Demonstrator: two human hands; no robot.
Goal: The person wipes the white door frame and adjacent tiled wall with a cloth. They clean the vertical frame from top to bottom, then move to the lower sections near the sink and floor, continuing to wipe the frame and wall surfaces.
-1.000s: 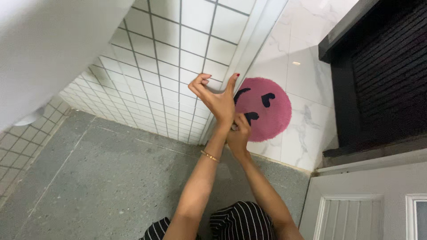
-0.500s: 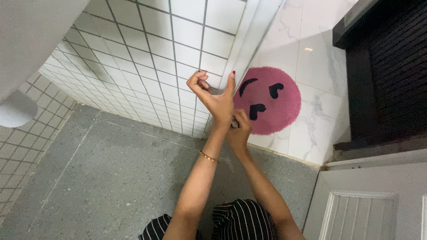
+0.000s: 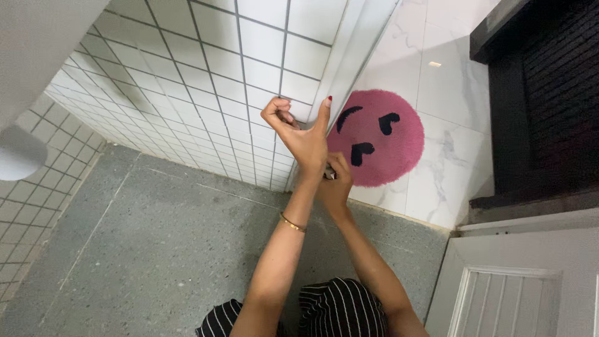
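Note:
My left hand [image 3: 301, 132] is raised against the corner of the white tiled wall [image 3: 206, 75]. Its fingers are curled in, the thumb with a red nail points up, and a gold bracelet [image 3: 292, 222] sits on that forearm. I see nothing in it. My right hand [image 3: 335, 181] is just below it, pressed against the left wrist, closed around a small grey object [image 3: 329, 175] that is mostly hidden by the fingers. Both hands hover in front of the wall's edge trim [image 3: 340, 75].
A round pink rug [image 3: 390, 153] with black marks lies on the white marble floor [image 3: 449, 93] beyond the trim. A grey speckled floor [image 3: 156, 243] is below. A white fixture [image 3: 19, 153] is at the left, a dark cabinet [image 3: 549, 93] and a white door [image 3: 524, 287] at the right.
Both hands have risen slightly toward the wall corner, and the left fingers have curled tighter. The view has shifted a little to the left.

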